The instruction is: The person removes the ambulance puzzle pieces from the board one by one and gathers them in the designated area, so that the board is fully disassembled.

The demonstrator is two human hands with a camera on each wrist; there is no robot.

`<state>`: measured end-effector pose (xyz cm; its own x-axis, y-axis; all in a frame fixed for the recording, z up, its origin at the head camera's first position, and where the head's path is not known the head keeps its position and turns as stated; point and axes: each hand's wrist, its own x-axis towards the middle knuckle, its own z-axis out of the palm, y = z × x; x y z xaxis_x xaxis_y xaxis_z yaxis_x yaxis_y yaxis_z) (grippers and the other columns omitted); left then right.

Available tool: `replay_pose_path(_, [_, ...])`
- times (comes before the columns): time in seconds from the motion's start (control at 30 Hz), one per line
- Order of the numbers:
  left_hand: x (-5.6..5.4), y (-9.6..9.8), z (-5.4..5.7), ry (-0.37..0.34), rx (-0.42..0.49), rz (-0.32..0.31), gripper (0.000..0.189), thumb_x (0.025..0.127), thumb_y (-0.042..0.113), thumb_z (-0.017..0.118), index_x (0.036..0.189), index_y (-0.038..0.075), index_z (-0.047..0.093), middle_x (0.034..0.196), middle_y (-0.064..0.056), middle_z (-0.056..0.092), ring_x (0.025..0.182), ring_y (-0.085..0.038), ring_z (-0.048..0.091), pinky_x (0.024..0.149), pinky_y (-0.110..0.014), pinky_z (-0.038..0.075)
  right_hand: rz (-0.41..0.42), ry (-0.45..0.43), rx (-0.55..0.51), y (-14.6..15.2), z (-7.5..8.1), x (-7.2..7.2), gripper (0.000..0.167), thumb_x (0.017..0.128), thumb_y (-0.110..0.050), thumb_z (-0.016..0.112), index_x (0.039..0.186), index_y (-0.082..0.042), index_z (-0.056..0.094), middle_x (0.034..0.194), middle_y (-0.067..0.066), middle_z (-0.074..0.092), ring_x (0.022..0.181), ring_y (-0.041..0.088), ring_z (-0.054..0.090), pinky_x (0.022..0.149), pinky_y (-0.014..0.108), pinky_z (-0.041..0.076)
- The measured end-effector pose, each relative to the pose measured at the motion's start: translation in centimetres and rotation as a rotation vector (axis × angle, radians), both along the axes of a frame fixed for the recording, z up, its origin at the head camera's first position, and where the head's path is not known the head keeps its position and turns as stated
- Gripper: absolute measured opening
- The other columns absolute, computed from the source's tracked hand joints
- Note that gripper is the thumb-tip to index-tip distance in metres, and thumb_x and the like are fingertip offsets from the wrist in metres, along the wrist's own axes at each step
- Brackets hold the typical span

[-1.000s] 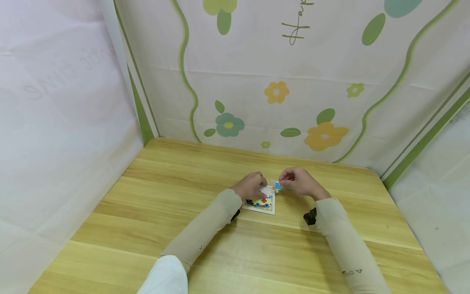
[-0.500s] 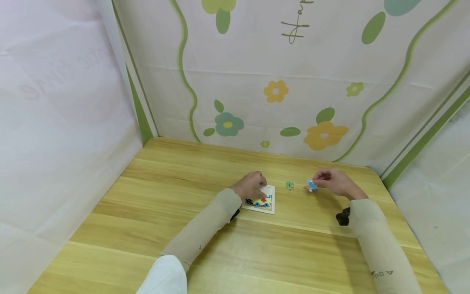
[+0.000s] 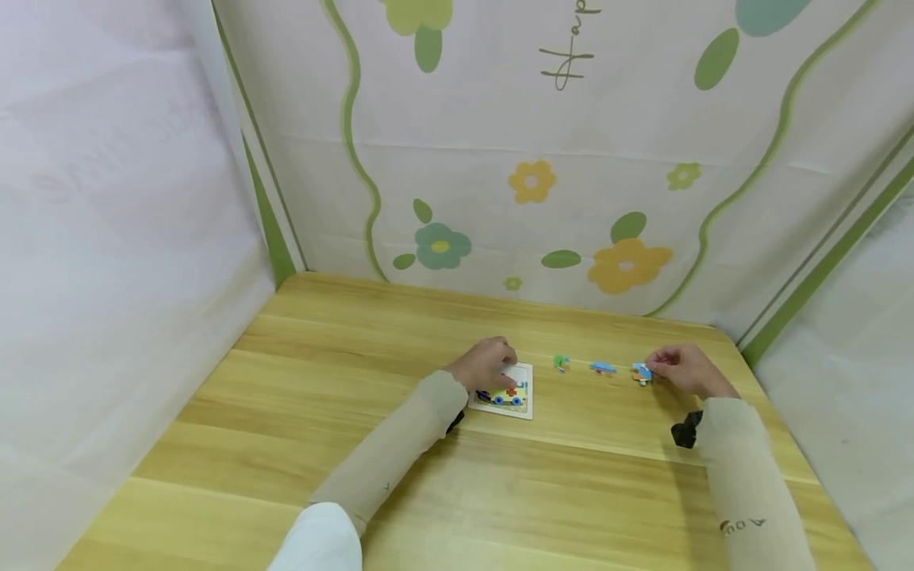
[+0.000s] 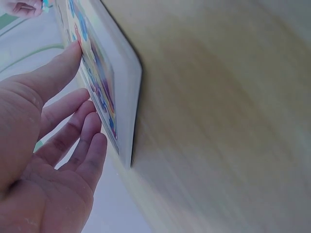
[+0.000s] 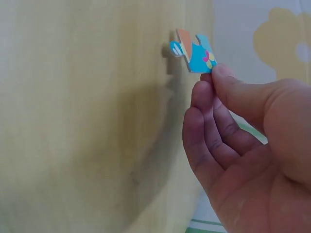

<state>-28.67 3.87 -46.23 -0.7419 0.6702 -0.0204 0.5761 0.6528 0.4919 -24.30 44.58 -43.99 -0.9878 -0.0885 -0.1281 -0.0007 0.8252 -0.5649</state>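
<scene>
My left hand [image 3: 484, 366] rests at a small jigsaw puzzle tray [image 3: 530, 400] with a pale rim and a yellow ambulance picture, partly hidden by the hand. In the left wrist view the thumb [image 4: 65, 65] touches the picture and the loosely bent fingers lie along the tray's edge. Right of it, my right hand [image 3: 685, 371] pinches a blue and orange puzzle piece [image 5: 197, 56] by one corner between thumb and finger. The piece is tilted, and its shadow falls on the table. Between the hands lie a green puzzle piece [image 3: 560, 362] and a flat blue one [image 3: 603, 368].
The wooden table [image 3: 457, 492] stretches toward the wearer and off to both sides. A printed fabric wall [image 3: 457, 190] with flowers rises behind its back edge, and pale cloth hangs on the left and right. A dark wrist device [image 3: 688, 429] sits under the right wrist.
My right hand has moved right, away from the tray, with a puzzle piece. The green piece came into full view, and a blue piece now lies where the hand was. The left hand stayed put.
</scene>
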Motion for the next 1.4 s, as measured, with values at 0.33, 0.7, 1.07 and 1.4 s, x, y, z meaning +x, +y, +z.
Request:
replay_pose_path(0.33, [0.2, 0.0, 0.4, -0.021, 0.004, 0.010, 0.045, 0.094, 0.025, 0.081, 0.132, 0.003, 0.070, 0.129, -0.007, 0.066, 0.118, -0.019, 0.064, 0.100, -0.026, 0.054, -0.072, -0.043, 0.048, 0.7, -1.5, -0.3, 0.029, 0.108, -0.019, 0.058, 0.116, 0.004, 0.073, 0.114, 0.022, 0.072, 0.099, 0.027, 0.063, 0.085, 0.040, 0.052])
replay_pose_path(0.7, [0.3, 0.0, 0.3, -0.021, 0.001, 0.010, 0.044, 0.094, 0.025, 0.081, 0.132, 0.004, 0.071, 0.129, -0.007, 0.066, 0.119, -0.020, 0.064, 0.100, -0.025, 0.054, -0.096, -0.050, 0.094, 0.3, -1.8, -0.2, 0.032, 0.108, -0.024, 0.059, 0.115, 0.003, 0.074, 0.116, 0.025, 0.071, 0.102, 0.035, 0.065, 0.089, 0.051, 0.053])
replay_pose_path(1.07, [0.3, -0.1, 0.5, 0.011, -0.038, -0.009, 0.046, 0.096, 0.029, 0.079, 0.134, 0.005, 0.069, 0.129, -0.007, 0.065, 0.113, -0.018, 0.061, 0.097, -0.026, 0.054, -0.026, 0.005, 0.088, -2.7, -0.6, -0.8, 0.038, 0.107, -0.030, 0.062, 0.124, 0.003, 0.070, 0.119, 0.024, 0.071, 0.104, 0.037, 0.067, 0.088, 0.054, 0.055])
replay_pose_path(1.4, [0.1, -1.2, 1.1, 0.028, -0.056, -0.027, 0.043, 0.097, 0.027, 0.078, 0.133, 0.005, 0.070, 0.133, -0.007, 0.065, 0.124, -0.022, 0.060, 0.109, -0.033, 0.051, 0.224, 0.041, 0.023, -11.2, 1.3, -2.4, 0.034, 0.101, -0.018, 0.071, 0.124, 0.007, 0.070, 0.110, 0.015, 0.074, 0.098, 0.024, 0.070, 0.086, 0.040, 0.059])
